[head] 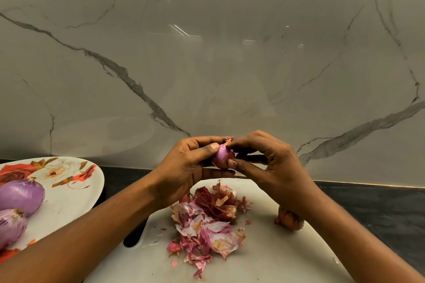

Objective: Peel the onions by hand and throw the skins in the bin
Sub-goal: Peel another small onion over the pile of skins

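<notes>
A small red onion [222,156] is held in the air above the white cutting board [264,259]. My left hand [188,163] grips it from the left, thumb on top. My right hand [271,163] pinches the dry skin at its tip with thumb and fingers. A heap of purple and brown onion skins [207,223] lies on the board below. An unpeeled brown onion [290,220] sits on the board, partly hidden by my right wrist. Two peeled purple onions [20,197] [11,225] lie on a flowered plate [69,190] at the left.
The board and plate rest on a dark countertop [379,209]. A grey marble wall [207,53] rises just behind. The board has a handle slot [135,236] at its left edge. No bin is in view.
</notes>
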Demonstrator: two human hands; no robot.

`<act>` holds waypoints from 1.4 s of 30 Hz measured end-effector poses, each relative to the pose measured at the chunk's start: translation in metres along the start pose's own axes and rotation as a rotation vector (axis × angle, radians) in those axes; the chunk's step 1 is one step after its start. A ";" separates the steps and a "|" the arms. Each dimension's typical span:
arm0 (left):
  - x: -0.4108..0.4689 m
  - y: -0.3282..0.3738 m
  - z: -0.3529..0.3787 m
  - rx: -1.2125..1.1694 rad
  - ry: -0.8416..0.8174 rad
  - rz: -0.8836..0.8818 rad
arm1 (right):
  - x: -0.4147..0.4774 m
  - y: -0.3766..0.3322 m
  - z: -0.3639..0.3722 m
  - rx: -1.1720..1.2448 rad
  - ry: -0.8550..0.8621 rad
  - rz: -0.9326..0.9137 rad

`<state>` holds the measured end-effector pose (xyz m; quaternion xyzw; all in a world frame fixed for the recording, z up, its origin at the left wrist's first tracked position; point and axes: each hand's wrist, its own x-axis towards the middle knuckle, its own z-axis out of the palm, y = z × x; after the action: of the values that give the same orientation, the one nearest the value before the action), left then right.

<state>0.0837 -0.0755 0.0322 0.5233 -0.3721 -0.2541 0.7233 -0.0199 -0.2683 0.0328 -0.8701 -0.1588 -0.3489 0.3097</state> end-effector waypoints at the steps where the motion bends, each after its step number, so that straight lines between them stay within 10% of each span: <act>1: 0.000 0.001 0.000 0.001 -0.002 -0.001 | 0.000 0.000 0.000 -0.004 0.002 -0.015; 42: 0.001 -0.004 0.000 0.075 -0.008 -0.029 | 0.002 0.002 -0.009 -0.142 0.032 -0.180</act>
<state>0.0848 -0.0777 0.0289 0.5542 -0.3769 -0.2525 0.6979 -0.0221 -0.2760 0.0383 -0.8664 -0.2061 -0.3996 0.2172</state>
